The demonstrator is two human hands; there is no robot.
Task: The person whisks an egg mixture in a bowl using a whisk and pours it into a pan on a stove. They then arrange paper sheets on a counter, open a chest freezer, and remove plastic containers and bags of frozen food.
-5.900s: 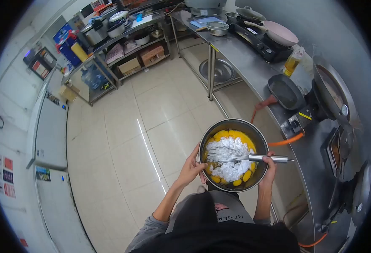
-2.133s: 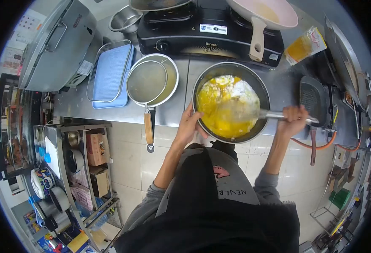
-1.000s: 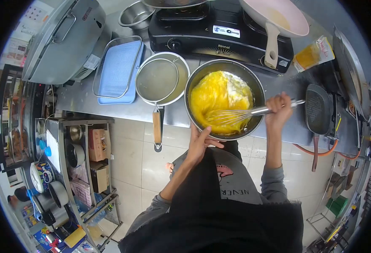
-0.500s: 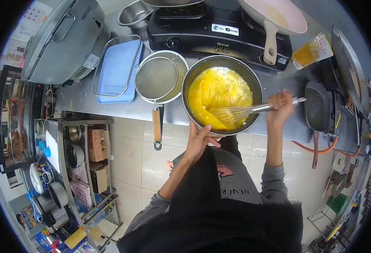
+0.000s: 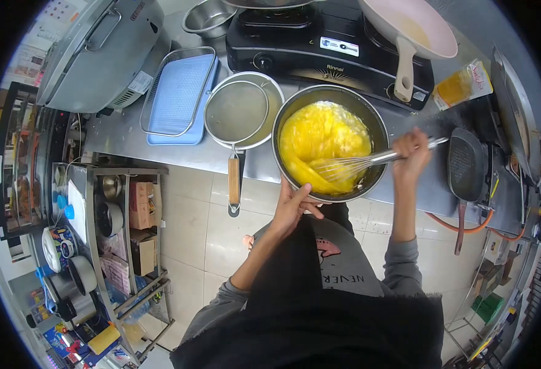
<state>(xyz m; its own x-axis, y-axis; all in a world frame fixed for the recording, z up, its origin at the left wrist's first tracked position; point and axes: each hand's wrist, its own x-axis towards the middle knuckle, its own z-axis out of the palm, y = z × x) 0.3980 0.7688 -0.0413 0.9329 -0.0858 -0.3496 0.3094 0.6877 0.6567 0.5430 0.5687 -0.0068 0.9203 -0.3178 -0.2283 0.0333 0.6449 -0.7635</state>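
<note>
The pot point(image 5: 378, 132) is held at its seven o'clock rim by the left hand point(image 5: 293, 208), the whisk point(image 5: 378, 158) clenched in the right hand point(image 5: 411, 155), its wires dipped in yellow-and-white mixture point(image 5: 320, 138). The pot is seen at the near edge of the counter point(image 5: 123, 136); from it, the stove point(image 5: 320, 46) is found at twelve o'clock, the pink pan point(image 5: 421, 27) at one, the grill pan point(image 5: 466, 163) at three.

pale tiled floor point(image 5: 187, 246) beneath a steel counter point(image 5: 126, 132)
</note>
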